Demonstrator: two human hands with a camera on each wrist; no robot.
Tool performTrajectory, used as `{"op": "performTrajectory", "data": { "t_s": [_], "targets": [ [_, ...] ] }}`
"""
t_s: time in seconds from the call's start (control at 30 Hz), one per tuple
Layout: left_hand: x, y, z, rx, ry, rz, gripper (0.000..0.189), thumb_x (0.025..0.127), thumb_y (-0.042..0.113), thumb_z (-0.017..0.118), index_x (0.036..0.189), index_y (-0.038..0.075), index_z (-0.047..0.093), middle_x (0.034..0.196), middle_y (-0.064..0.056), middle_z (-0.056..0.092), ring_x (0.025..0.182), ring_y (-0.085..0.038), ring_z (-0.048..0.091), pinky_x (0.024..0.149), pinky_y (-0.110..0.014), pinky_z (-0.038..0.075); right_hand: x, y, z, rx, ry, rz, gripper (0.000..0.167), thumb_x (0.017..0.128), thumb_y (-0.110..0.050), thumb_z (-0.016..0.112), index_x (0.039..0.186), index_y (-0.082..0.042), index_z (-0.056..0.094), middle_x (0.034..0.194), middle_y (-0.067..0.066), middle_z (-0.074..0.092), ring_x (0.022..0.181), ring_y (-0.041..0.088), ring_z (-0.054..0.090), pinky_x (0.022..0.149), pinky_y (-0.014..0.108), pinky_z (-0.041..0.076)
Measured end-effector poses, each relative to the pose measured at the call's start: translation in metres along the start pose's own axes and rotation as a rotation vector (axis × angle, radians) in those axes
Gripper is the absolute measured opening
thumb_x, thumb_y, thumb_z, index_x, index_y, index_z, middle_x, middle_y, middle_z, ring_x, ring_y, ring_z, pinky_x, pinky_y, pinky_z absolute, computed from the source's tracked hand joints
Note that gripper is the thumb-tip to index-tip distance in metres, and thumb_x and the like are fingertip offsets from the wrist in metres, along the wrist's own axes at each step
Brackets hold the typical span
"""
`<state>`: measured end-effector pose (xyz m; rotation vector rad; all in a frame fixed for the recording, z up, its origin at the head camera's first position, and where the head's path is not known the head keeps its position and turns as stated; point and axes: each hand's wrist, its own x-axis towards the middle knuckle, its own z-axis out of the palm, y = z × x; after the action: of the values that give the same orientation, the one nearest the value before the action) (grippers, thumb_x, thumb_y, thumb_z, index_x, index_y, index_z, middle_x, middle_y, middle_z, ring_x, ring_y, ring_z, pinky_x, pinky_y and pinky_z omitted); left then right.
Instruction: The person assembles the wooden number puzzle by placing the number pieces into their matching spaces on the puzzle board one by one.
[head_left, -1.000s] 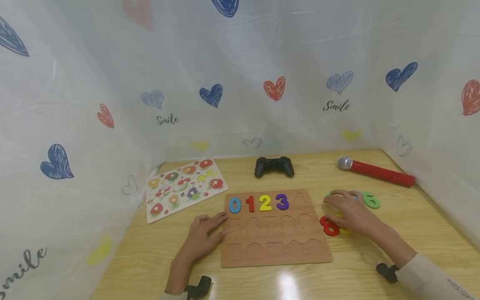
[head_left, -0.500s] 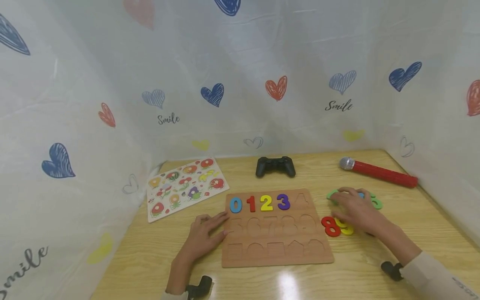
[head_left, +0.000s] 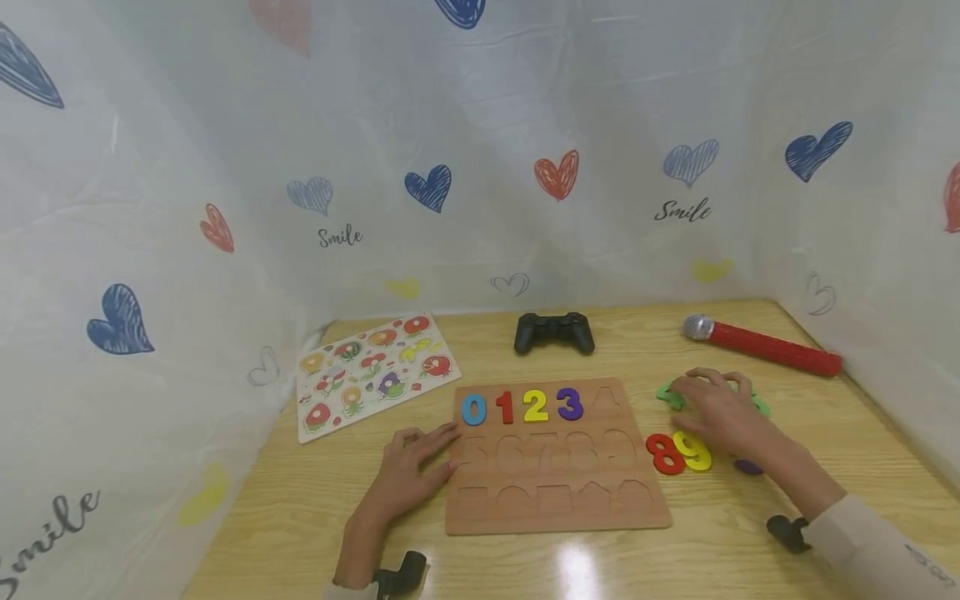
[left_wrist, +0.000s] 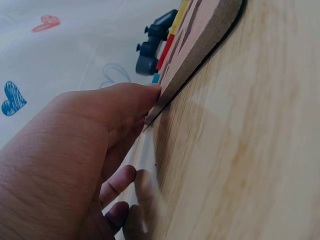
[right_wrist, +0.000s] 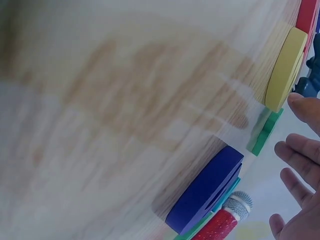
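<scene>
the right hand [head_left: 726, 415] has its fingers loosely spread, gripping nothing, a green piece [head_left: 667, 394] at their tips and a yellow 9 [head_left: 700, 457] beside the thumb. the left hand [head_left: 408, 475], fingers relaxed, touches the wooden board [head_left: 558, 475]; just beyond its fingertips sits a blue 0 [head_left: 467, 410].

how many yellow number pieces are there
2: the yellow 2 in the wooden board's top row, and the yellow 9 on the table beside the red 8. The right hand covers some loose pieces, so another could be hidden.
</scene>
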<state>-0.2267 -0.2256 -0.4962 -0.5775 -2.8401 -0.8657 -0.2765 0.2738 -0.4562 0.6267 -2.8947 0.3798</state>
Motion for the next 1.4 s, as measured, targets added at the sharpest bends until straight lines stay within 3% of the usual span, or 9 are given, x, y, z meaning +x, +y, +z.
{"op": "performTrajectory", "data": {
  "t_s": [0.27,0.7,1.03,1.4],
  "targets": [
    [0.000,0.001,0.000,-0.001,0.011,0.003,0.049,0.094,0.039,0.068,0.140,0.025,0.061,0.149,0.012,0.050,0.115,-0.023,0.040,0.093,-0.052,0.030,0.004,0.003,-0.001,-0.018,0.011,-0.007,0.047,0.085,-0.025,0.079,0.123,-0.001,0.065,0.122,0.020,0.066,0.128,0.045,0.039,0.095,0.072,0.018],
    [0.001,0.002,0.001,-0.012,-0.001,0.021,0.049,0.095,0.040,0.066,0.142,0.025,0.060,0.149,0.012,0.049,0.119,-0.026,0.040,0.095,-0.057,0.030,0.009,0.013,-0.002,-0.034,-0.035,0.057,0.056,0.084,-0.030,0.079,0.127,0.001,0.061,0.129,0.024,0.060,0.129,0.046,0.036,0.094,0.072,0.016],
    [0.001,0.000,0.001,-0.012,-0.003,0.002,0.048,0.095,0.041,0.066,0.141,0.027,0.060,0.149,0.015,0.049,0.117,-0.024,0.040,0.096,-0.058,0.029,0.013,0.017,0.002,0.000,-0.048,0.062,0.046,0.086,-0.026,0.077,0.122,0.000,0.065,0.121,0.022,0.066,0.129,0.047,0.035,0.093,0.072,0.016],
    [0.001,0.000,0.000,-0.002,-0.010,-0.015,0.048,0.095,0.042,0.065,0.141,0.028,0.060,0.149,0.015,0.049,0.120,-0.025,0.039,0.098,-0.059,0.029,0.016,0.017,0.002,0.028,-0.032,0.051,0.046,0.084,-0.028,0.080,0.119,-0.002,0.067,0.118,0.020,0.068,0.129,0.047,0.036,0.093,0.073,0.016]
  ]
}}
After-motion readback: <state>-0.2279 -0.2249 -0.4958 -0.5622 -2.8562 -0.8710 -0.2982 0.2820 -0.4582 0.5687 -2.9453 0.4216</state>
